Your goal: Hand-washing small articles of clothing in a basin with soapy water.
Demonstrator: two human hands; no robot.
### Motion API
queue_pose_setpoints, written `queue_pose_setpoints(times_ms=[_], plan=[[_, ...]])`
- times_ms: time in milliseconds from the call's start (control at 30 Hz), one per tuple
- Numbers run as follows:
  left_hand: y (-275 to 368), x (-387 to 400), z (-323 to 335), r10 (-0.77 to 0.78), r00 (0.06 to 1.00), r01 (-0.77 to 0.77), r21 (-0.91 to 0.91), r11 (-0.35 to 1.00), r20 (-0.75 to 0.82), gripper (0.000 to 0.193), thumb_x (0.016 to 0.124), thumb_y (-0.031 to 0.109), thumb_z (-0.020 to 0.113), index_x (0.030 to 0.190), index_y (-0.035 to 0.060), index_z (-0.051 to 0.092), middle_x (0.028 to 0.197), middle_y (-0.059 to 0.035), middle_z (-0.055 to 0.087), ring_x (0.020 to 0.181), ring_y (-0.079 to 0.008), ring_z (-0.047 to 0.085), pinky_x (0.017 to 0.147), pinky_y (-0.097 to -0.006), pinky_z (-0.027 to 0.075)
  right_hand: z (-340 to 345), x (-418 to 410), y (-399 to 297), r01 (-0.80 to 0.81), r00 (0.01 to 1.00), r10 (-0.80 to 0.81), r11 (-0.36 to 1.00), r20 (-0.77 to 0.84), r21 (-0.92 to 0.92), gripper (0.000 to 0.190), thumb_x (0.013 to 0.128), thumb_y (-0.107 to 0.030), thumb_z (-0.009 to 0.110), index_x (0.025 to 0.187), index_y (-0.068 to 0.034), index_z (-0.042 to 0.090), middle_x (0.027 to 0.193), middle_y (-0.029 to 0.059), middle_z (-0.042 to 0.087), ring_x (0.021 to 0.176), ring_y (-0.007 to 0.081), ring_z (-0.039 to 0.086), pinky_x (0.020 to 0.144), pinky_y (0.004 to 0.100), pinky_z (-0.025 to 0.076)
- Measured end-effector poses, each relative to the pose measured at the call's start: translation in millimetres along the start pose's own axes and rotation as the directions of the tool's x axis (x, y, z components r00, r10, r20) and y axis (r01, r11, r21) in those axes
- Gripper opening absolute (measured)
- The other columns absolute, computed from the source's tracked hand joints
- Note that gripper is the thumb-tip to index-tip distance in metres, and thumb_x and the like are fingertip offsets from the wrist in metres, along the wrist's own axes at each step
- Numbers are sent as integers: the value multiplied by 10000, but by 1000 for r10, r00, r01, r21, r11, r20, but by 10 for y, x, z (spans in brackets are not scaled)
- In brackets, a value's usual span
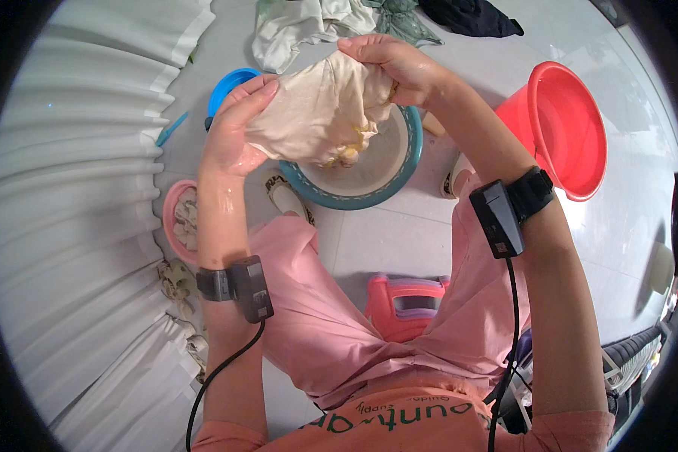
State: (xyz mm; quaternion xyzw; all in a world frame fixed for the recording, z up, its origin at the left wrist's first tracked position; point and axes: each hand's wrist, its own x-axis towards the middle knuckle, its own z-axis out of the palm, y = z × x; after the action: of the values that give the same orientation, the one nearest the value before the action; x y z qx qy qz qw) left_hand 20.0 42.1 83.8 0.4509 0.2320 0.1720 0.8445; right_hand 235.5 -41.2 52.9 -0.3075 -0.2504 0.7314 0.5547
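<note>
A wet cream cloth garment (pixel 316 107) with yellowish, gathered edges hangs stretched between my two hands. My left hand (pixel 237 124) grips its left side, thumb on top. At the upper right corner, my right hand (pixel 392 65) pinches the fabric between thumb and fingers. Directly below is a round basin (pixel 353 200) with a teal rim and a white inside, holding cloudy liquid. The garment covers the basin's far left part. Both hands look wet.
A red bucket (pixel 568 130) leans into view at right. Left are a blue basin (pixel 226 87), a teal brush-like tool (pixel 172 129), a pink basin (pixel 172 226) with cloth and a white curtain (pixel 90 169). Clothes (pixel 311 28) lie ahead; a pink stool (pixel 378 311) is beneath me.
</note>
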Motion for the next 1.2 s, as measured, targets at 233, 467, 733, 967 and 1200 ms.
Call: queue_pose_setpoints(times_ms=[233,467,733,967,1200], plan=[[-5,1,50,-15,1000,15,-88,996,-8,196,867,137,495,990,-2,558,966,-81,598,884,-169,587,774,-308,479,-20,23,-18,4,998,-5,1000,61,15,207,891,-204,499,875,-14,581,821,64,637,721,139,632,688,290,529],[-185,123,12,356,891,-88,662,744,-281,217,803,162,608,944,5,562,905,-46,570,770,-134,527,731,-244,422,-47,2,-7,-6,996,-5,993,87,118,177,910,-184,455,899,-40,557,848,56,634,733,131,636,713,288,539],[-547,139,532,533,842,-305,886,349,80,248,759,101,643,950,-20,542,917,-76,596,831,-118,563,694,-242,460,-99,90,118,25,999,-32,982,37,185,172,910,-198,445,931,-48,528,862,60,591,806,149,611,767,323,523],[-561,210,208,538,836,-280,762,584,-105,139,809,47,528,908,-44,564,809,-98,628,748,-143,599,678,-236,454,257,7,23,108,923,-79,992,-377,56,244,852,-260,558,935,-31,542,893,82,590,831,190,593,788,333,476],[-386,227,113,126,952,-97,118,988,-279,138,864,20,360,936,35,476,931,-83,542,839,-159,561,764,-306,480,-2,-88,-113,77,997,-70,949,36,-306,330,802,-273,632,979,-1,573,923,61,587,829,130,572,758,312,466]])
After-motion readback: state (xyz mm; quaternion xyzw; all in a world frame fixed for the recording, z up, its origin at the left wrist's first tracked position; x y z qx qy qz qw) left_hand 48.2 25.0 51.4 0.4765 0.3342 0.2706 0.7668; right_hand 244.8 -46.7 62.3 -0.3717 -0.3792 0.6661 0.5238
